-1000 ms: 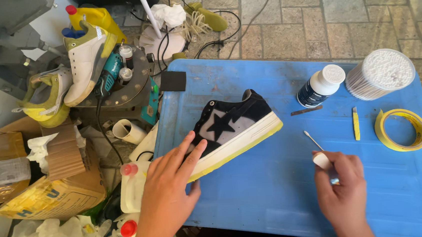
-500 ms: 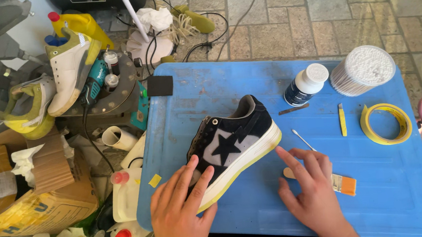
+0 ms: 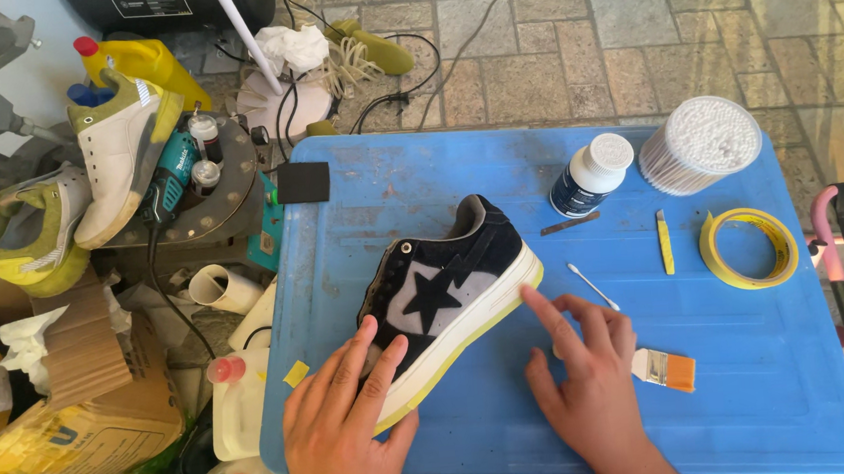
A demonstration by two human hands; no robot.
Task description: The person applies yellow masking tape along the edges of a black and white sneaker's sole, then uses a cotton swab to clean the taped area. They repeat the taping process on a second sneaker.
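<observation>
We have just laid the paintbrush point(image 3: 669, 368) down beside our right hand point(image 3: 586, 385), now empty and spread, while our left hand point(image 3: 341, 424) stays flat, fingers apart, on the sneaker point(image 3: 447, 300).

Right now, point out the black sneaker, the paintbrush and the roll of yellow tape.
black sneaker point(image 3: 451, 290), head view, on the dark star on its side panel.
paintbrush point(image 3: 675, 369), head view, on the orange bristles beside the right hand.
roll of yellow tape point(image 3: 747, 280), head view, on the ring's near edge.

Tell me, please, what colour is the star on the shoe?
Black, on a grey panel of the shoe; the head view shows it.
</observation>
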